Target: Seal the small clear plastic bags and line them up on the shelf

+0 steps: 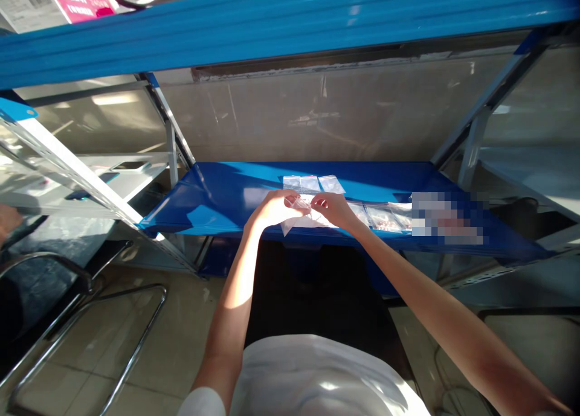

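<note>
My left hand and my right hand meet over the front edge of a blue shelf. Both pinch a small clear plastic bag between their fingertips, the left at its left side and the right at its top right. The bag hangs partly over the shelf edge. What is inside it I cannot make out. Behind the hands, a few more small clear bags lie flat on the shelf.
More clear bags lie in a row to the right on the shelf, beside a blurred patch. A blue beam runs overhead. A metal chair frame stands at the lower left on a tiled floor.
</note>
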### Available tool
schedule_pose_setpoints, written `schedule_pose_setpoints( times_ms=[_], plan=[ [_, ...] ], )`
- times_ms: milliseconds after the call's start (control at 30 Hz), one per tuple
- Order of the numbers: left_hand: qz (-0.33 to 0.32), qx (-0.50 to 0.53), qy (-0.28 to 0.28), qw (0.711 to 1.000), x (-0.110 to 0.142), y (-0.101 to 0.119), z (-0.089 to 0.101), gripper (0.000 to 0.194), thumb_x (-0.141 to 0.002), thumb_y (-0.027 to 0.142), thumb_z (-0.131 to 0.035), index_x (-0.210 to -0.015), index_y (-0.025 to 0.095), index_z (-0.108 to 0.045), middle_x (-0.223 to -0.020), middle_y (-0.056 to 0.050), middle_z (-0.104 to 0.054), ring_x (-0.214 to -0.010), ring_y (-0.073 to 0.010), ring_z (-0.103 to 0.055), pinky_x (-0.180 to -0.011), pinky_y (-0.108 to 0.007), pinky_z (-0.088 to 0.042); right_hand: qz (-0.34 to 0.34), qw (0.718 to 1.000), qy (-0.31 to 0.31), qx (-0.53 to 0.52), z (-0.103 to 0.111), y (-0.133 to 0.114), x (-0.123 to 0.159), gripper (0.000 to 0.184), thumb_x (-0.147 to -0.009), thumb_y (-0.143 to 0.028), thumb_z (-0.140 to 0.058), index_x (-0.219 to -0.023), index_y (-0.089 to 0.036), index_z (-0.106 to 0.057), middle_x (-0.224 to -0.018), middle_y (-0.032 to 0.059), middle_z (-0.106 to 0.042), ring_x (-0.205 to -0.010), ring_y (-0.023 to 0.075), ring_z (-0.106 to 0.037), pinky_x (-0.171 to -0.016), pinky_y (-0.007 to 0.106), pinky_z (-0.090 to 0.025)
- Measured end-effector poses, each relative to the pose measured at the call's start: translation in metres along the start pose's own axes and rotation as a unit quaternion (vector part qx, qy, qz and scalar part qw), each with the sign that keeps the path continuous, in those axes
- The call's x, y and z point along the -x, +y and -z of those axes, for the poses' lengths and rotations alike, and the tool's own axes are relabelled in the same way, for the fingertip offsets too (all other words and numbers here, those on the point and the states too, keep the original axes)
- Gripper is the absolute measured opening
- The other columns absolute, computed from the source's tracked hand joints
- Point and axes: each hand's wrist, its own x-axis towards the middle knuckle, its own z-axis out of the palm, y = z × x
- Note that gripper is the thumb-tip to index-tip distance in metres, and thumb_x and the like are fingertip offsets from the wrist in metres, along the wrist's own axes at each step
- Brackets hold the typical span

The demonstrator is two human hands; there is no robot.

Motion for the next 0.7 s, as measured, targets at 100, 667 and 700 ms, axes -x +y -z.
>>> schedule_pose_setpoints(
  times_ms=[100, 667, 700],
  plan=[
    [0.021, -0.019, -0.001, 1.000, -0.003, -0.005, 0.002, 0.040, -0.077, 0.046, -0.087, -0.104, 0.018, -0.081, -0.096, -0.006, -0.078, -0.084, -0.0189, -0.066, -0.069, -0.029, -0.050, 0.019, 0.998, -0.022, 0.063, -0.014, 0.007, -0.005, 0.015, -0.095, -0.022, -0.067, -0.087, -0.019, -0.079, -0.095, 0.0094, -0.081, -0.087, 0.0256, -0.072, -0.077, 0.034, -0.048],
    [0.053, 0.007, -0.010, 0.999, -0.005, -0.018, 0.002, 0.059, -0.072, 0.056, -0.090, -0.117, 0.019, -0.079, -0.111, -0.010, -0.079, -0.098, -0.0235, -0.071, -0.076, -0.029, -0.054, -0.052, 0.998, -0.024, -0.039, 0.000, -0.007, -0.005, 0.020, -0.094, -0.032, -0.064, -0.083, -0.018, -0.073, -0.084, 0.0075, -0.074, -0.079, 0.0218, -0.064, -0.069, 0.031, -0.044],
    [0.049, 0.002, -0.010, 0.999, -0.005, -0.017, 0.002, 0.058, -0.072, 0.055, -0.090, -0.117, 0.019, -0.079, -0.111, -0.010, -0.078, -0.098, -0.0237, -0.071, -0.078, -0.029, -0.054, -0.055, 0.995, -0.021, -0.085, 0.005, -0.012, -0.002, 0.022, -0.094, -0.036, -0.063, -0.083, -0.019, -0.072, -0.081, 0.0060, -0.072, -0.075, 0.0202, -0.061, -0.066, 0.031, -0.043]
  ],
)
